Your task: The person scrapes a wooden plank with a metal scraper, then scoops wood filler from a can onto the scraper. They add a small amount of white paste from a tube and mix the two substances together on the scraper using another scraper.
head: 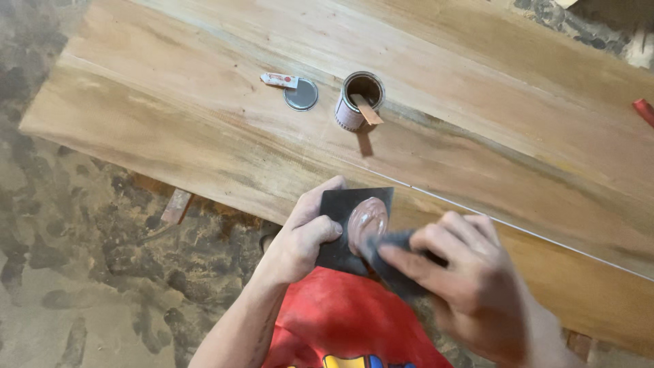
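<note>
The left hand (300, 238) pinches a dark flat card (354, 228) by its side, thumb on top. A pinkish blob of paste (368, 221) sits on the card, just beside that grip. The right hand (470, 279) is blurry; its grip is pressed around a dark scraper (392, 255) that touches the paste. Farther off on the wooden bench (477, 123) stand an open can (359, 99) with a stick (368, 110) in it and a round lid (301, 94).

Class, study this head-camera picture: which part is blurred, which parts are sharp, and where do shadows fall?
In the head view, the right hand and the dark scraper it grips are smeared by motion blur; the left hand, holding a dark card with pinkish putty, is sharper. The open tin and its lid on the wooden plank are crisp; the tin's shadow falls toward the camera. Lighting is soft, with no glare.
</note>
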`<state>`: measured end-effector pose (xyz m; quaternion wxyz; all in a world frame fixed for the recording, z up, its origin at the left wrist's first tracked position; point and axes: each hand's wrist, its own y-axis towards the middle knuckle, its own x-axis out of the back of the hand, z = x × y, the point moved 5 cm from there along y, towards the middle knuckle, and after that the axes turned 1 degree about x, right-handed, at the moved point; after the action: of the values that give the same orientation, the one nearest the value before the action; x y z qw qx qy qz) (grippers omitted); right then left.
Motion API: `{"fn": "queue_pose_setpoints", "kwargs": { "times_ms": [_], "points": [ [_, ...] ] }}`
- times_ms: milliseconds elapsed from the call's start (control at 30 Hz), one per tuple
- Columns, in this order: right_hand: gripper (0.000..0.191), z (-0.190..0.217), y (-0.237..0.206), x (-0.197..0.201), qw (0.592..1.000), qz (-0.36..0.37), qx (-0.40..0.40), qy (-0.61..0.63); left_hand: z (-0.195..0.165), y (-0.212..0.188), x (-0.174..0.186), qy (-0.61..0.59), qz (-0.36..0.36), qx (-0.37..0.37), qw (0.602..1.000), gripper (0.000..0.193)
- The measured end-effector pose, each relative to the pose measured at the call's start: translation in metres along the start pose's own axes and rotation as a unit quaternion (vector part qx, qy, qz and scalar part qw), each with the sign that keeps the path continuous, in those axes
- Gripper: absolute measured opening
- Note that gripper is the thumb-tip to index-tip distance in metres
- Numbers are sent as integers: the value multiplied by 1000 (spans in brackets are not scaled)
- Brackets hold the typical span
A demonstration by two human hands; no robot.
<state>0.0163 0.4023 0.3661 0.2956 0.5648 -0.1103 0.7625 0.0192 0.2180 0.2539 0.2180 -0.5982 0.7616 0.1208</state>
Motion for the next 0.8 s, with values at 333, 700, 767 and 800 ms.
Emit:
{"fn": "queue_pose_setpoints", "kwargs": {
  "times_ms": [333, 700, 767, 800],
  "points": [
    [56, -4, -1, -4, 999, -17, -35, -21, 1, -4, 4, -7, -19, -2, 1000, 24],
    [57, -12, -9, -1, 993, -35, -89, -74, 5, -4, 5, -10, -25, 20, 999, 18],
    [57, -7, -9, -3, 997, -16, -61, -37, 9, -4, 3, -80, -16, 55, 995, 19],
    [57, -6, -9, -3, 999, -14, -40, -22, 7, -3, 3, -67, -14, 35, 997, 18]
  ]
}}
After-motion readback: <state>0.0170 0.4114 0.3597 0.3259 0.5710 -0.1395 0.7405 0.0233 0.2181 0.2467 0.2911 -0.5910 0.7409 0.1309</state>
